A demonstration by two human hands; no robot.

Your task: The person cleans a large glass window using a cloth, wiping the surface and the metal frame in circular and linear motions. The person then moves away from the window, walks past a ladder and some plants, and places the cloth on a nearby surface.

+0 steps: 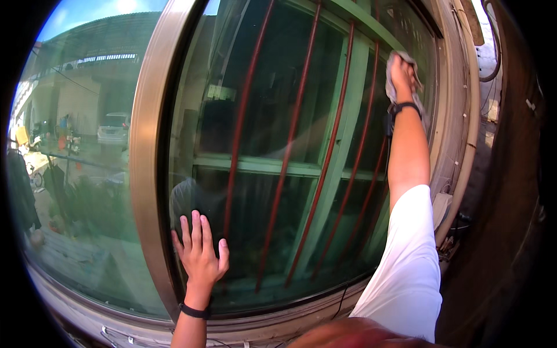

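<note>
A large window pane [261,226] of dark, greenish glass fills the middle of the view. Low on its left side, my left hand [200,249] lies flat against the glass with fingers spread and nothing in it. Up at the pane's right edge, my right hand [403,74] grips a greyish cloth [391,81], part of which hangs down beside the wrist. The cloth is against the glass or very near it. Each wrist wears a black band.
Red bars [290,139] and a pale green inner frame [345,122] stand behind the glass. A bronze metal post [152,133] parts this pane from a reflecting left pane [87,214]. Pipes [473,116] run up the wall at right; thin cables [341,301] cross the sill.
</note>
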